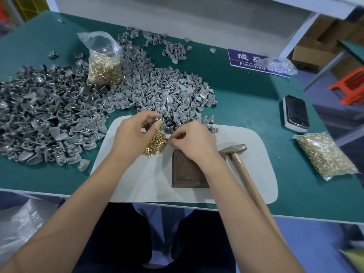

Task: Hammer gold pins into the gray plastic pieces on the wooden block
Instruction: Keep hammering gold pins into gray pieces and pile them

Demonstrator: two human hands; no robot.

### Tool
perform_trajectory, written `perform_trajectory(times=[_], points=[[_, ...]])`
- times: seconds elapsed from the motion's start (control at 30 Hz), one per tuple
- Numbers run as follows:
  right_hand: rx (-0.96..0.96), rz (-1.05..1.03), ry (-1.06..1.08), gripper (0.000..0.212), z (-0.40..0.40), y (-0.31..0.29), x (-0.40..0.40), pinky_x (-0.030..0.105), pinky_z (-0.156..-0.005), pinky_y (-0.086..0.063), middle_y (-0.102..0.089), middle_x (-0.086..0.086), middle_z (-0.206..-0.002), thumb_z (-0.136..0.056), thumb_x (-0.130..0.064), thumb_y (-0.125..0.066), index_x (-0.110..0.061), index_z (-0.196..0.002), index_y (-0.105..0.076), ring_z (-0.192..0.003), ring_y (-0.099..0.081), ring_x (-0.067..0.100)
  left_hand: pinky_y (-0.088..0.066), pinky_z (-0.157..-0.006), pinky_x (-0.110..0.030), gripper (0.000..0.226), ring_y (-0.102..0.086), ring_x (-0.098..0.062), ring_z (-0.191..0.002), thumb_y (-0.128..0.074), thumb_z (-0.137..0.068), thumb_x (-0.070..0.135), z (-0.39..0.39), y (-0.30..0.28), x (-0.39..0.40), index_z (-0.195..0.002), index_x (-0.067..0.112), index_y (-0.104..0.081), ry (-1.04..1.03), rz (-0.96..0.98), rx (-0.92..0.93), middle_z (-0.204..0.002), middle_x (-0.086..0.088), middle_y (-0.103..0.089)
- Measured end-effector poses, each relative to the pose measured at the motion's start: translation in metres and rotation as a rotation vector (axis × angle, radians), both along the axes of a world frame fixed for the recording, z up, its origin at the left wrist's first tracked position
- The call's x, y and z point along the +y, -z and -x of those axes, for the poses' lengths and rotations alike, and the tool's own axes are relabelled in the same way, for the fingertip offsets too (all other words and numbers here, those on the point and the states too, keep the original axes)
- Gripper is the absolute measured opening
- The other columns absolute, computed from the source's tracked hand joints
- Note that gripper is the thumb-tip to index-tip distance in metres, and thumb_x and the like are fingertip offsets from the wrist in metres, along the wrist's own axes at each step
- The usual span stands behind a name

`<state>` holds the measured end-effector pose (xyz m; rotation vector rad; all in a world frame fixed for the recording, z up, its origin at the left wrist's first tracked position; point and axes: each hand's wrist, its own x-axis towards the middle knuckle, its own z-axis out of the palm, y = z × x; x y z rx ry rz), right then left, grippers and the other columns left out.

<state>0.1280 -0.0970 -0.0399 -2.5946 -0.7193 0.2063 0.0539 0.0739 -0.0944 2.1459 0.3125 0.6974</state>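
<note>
the wooden block (187, 170) lay bare on a pale mat (246, 154), hammer (235, 149) idle beside it. left hand (132, 134) fingers curled round a gray plastic piece (157, 119); right hand (194, 142) fingers pinched at loose gold pins (155, 143). large gray piles (157, 89) on the desk (246, 99) looked unfinished.

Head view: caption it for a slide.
Both hands pick at gold pins beside gray pieces; hammer lies idle.

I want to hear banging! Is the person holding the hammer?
No, the hammer lies on the mat beside the wooden block, untouched.
</note>
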Motion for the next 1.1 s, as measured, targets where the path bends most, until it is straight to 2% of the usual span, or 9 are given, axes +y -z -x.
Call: perform_trajectory(times=[0.23,0.37,0.5,0.6,0.67,0.73,0.8,1.0,1.1], points=[[-0.050,-0.122,0.003,0.009,0.005,0.003,-0.002,0.027,-0.065,-0.052,-0.071,-0.018,-0.080,-0.087,-0.037,-0.065,-0.034,-0.087,-0.074,-0.079,-0.065,0.005,-0.043,-0.071,-0.020,0.021,-0.063,-0.001,-0.091,-0.068,-0.092,0.043,0.000,-0.002,0.001,-0.112,0.039,-0.065,0.009,0.030,-0.007,-0.093,0.017,-0.070],[0.049,-0.414,0.000,0.008,0.004,0.004,-0.005,0.036,-0.075,-0.058,-0.071,-0.017,-0.081,-0.088,-0.024,-0.070,-0.032,-0.088,-0.074,-0.080,-0.066,0.002,-0.040,-0.076,-0.006,0.019,-0.064,0.004,-0.100,-0.066,-0.095,0.038,0.002,-0.005,-0.002,-0.114,0.039,-0.061,0.038,0.058,-0.016,-0.100,0.020,-0.072],[0.119,-0.597,-0.005,0.019,0.002,0.004,-0.010,0.036,-0.083,-0.060,-0.076,-0.019,-0.090,-0.089,-0.016,-0.070,-0.029,-0.099,-0.079,-0.087,-0.070,0.002,-0.041,-0.078,-0.004,0.020,-0.062,0.012,-0.105,-0.064,-0.098,0.026,0.006,-0.010,-0.008,-0.114,0.037,-0.058,0.118,0.037,0.026,-0.104,0.026,-0.070],[0.113,-0.635,0.002,0.020,0.002,0.005,-0.009,0.039,-0.085,-0.061,-0.076,-0.019,-0.094,-0.090,-0.015,-0.071,-0.028,-0.103,-0.079,-0.088,-0.072,0.003,-0.038,-0.069,-0.004,0.019,-0.060,0.016,-0.089,-0.066,-0.097,0.024,0.009,-0.014,-0.013,-0.111,0.036,-0.060,0.137,-0.059,0.001,-0.099,0.027,-0.069],[0.101,-0.657,0.013,0.017,0.002,0.005,-0.008,0.043,-0.083,-0.061,-0.076,-0.016,-0.093,-0.092,-0.016,-0.072,-0.026,-0.103,-0.079,-0.086,-0.072,0.008,-0.038,-0.067,-0.007,0.018,-0.060,0.010,-0.083,-0.067,-0.096,0.024,0.011,-0.015,-0.015,-0.112,0.033,-0.064,0.118,-0.116,-0.053,-0.097,0.023,-0.069],[0.040,-0.648,0.001,0.013,0.005,0.003,-0.008,0.043,-0.081,-0.060,-0.075,-0.014,-0.092,-0.093,-0.018,-0.073,-0.023,-0.103,-0.078,-0.085,-0.071,0.009,-0.041,-0.069,-0.015,0.018,-0.062,-0.002,-0.084,-0.067,-0.096,0.025,0.012,-0.016,-0.016,-0.112,0.030,-0.067,0.088,-0.151,-0.102,-0.098,0.019,-0.069],[-0.074,-0.612,-0.043,0.009,0.008,0.001,-0.007,0.042,-0.080,-0.057,-0.073,-0.013,-0.094,-0.093,-0.020,-0.073,-0.021,-0.100,-0.078,-0.088,-0.068,0.008,-0.039,-0.070,-0.012,0.018,-0.063,-0.007,-0.084,-0.066,-0.095,0.026,0.012,-0.015,-0.017,-0.113,0.027,-0.068,0.082,-0.172,-0.132,-0.099,0.017,-0.069],[-0.225,-0.512,-0.113,0.007,0.013,-0.003,-0.007,0.039,-0.074,-0.054,-0.067,-0.012,-0.098,-0.094,-0.023,-0.071,-0.024,-0.099,-0.076,-0.089,-0.063,0.009,-0.045,-0.078,-0.009,0.017,-0.067,-0.004,-0.095,-0.063,-0.097,0.034,0.014,-0.013,-0.024,-0.113,0.035,-0.065,0.076,-0.068,-0.174,-0.102,0.022,-0.069],[-0.265,-0.452,-0.144,0.006,0.013,-0.002,-0.005,0.031,-0.069,-0.050,-0.066,-0.013,-0.094,-0.093,-0.024,-0.071,-0.027,-0.097,-0.076,-0.087,-0.059,0.005,-0.046,-0.080,-0.011,0.018,-0.067,-0.003,-0.096,-0.063,-0.096,0.033,0.020,-0.011,-0.027,-0.114,0.036,-0.065,0.053,-0.039,-0.162,-0.102,0.020,-0.069]])
